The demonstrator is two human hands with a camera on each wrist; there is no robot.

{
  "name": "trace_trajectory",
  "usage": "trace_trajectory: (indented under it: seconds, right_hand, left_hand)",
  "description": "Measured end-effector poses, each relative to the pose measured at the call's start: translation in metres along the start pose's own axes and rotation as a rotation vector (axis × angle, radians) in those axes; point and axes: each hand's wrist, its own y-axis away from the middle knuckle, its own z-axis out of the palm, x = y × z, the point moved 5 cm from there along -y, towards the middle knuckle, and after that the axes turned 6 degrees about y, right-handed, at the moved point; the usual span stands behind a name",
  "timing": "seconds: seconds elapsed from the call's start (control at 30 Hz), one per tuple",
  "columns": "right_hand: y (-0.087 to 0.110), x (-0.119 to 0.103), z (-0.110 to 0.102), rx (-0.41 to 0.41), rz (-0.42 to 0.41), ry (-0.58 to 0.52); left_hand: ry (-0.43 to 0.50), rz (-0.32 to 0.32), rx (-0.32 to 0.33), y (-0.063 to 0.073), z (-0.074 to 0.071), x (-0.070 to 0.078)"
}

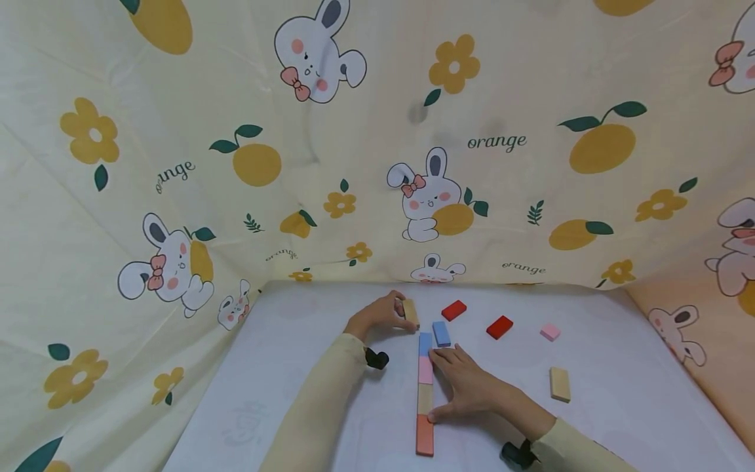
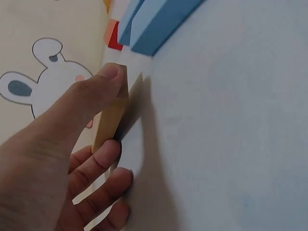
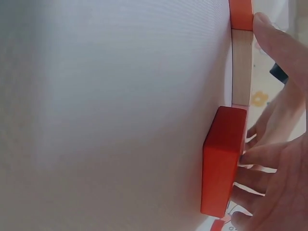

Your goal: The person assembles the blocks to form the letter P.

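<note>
My left hand (image 1: 386, 313) pinches a beige wooden block (image 1: 410, 313) between thumb and fingers. In the left wrist view this block (image 2: 111, 115) stands tilted above its own shadow. A straight row runs towards me: a blue block (image 1: 425, 343), a pink block (image 1: 425, 370), a wooden block (image 1: 425, 398) and an orange-red block (image 1: 425, 435). My right hand (image 1: 472, 387) lies along the row's right side, fingers spread, thumb at the orange-red block. In the right wrist view a red block (image 3: 221, 161) shows before the fingers; whether they touch it is unclear.
Beyond the row's far end lies a loose blue block (image 1: 441, 334). Two red blocks (image 1: 454, 310), a small pink block (image 1: 550, 332) and a beige block (image 1: 560, 384) are scattered to the right on the white table (image 1: 265, 393). A printed cloth (image 1: 366, 144) hangs behind.
</note>
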Motion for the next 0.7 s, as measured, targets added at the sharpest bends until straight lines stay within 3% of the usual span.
trace_trajectory:
  seconds: [0.27,0.7]
  right_hand:
    - [0.000,0.001,0.001,-0.029,0.025,-0.020]
    - [0.000,0.001,0.001,-0.023,0.014,-0.012]
  left_hand:
    - [-0.033,0.066,-0.036,0.006,0.007,0.019]
    - [-0.058,0.071,-0.068,0.010,0.011,0.030]
